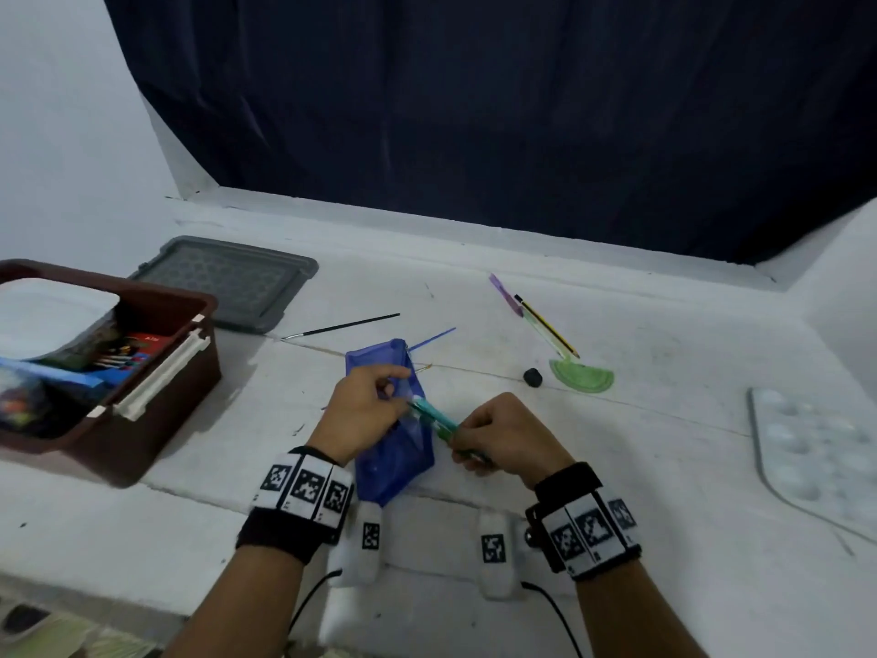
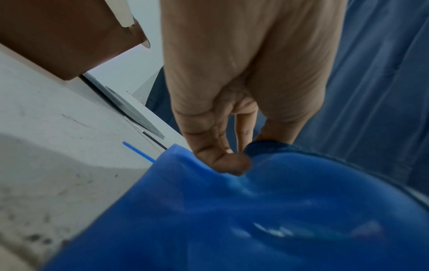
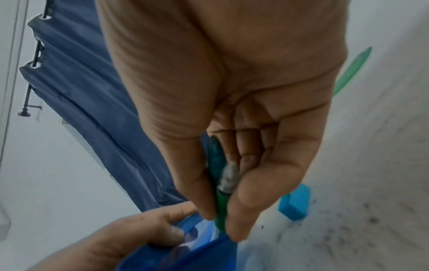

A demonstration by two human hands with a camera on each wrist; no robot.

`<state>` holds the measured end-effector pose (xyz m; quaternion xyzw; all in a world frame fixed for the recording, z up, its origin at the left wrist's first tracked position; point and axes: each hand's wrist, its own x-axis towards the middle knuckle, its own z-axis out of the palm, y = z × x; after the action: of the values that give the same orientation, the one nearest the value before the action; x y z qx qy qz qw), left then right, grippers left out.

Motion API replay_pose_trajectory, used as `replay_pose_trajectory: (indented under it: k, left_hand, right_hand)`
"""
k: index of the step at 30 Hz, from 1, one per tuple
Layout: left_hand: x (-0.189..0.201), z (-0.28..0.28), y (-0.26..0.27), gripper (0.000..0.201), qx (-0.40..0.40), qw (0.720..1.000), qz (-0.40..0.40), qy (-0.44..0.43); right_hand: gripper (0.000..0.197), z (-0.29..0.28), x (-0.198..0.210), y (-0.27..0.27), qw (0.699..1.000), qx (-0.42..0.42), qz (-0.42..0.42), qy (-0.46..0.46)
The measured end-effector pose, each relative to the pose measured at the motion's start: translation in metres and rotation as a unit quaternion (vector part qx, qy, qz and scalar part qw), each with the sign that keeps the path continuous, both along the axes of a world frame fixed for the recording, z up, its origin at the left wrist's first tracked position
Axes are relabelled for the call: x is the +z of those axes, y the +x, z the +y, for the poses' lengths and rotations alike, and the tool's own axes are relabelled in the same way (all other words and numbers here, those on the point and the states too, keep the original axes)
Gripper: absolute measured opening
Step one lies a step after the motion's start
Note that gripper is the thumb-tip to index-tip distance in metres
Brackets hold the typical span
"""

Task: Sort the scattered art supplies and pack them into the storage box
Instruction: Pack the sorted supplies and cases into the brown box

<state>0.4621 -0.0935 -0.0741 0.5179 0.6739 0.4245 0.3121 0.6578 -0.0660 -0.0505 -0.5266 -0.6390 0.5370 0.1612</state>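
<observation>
— Fingers first: what are they doing?

— Thumb and fingertips [image 3: 246, 207] of the right hand [image 1: 505, 432] are clamped on a bundle of green and teal brushes [image 1: 434, 420], metal ferrule showing between the fingers in the right wrist view. The handles point into the mouth of a blue pouch [image 1: 394, 444].

— And the other hand?

— The left hand [image 1: 360, 408] pinches the pouch's upper edge, thumb pressed into the blue fabric, fingers curled behind it.

— Where is the box?

— The brown storage box [image 1: 156, 420] stands to the left, well apart from the hands, already holding a white palette, brushes and coloured packets. Its grey lid [image 1: 228, 282] lies flat just behind it.

— What else is out?

— A black paintbrush [image 1: 339, 326] and a blue one [image 1: 432, 339] beyond the pouch; further right a pencil [image 1: 545, 325] beside a purple strip, a green protractor [image 1: 583, 375], a small black lump [image 1: 533, 376], and a white paint palette [image 1: 807, 458] at the right edge.

— The surface?

— White, scuffed and speckled with dark marks [image 1: 664, 420]. Behind it a raised ledge, white walls, and a dark blue curtain [image 1: 474, 111].
</observation>
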Motion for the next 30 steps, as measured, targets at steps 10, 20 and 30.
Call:
replay_pose_trajectory:
  k: [10, 20, 30]
  left_hand:
    - [0.005, -0.023, 0.005, 0.041, -0.094, 0.994, 0.062, 0.012]
    - [0.002, -0.037, -0.011, 0.045, -0.118, 0.992, 0.044, 0.028]
    - [0.004, -0.040, -0.021, 0.047, -0.113, 0.993, 0.030, 0.022]
  right_hand:
    - [0.023, -0.036, -0.019, -0.025, 0.989, -0.122, 0.023, 0.082]
    - [0.034, -0.054, -0.017, -0.048, 0.975, -0.167, 0.013, 0.146]
    - [0.028, -0.060, -0.018, -0.068, 0.994, -0.091, 0.029, 0.053]
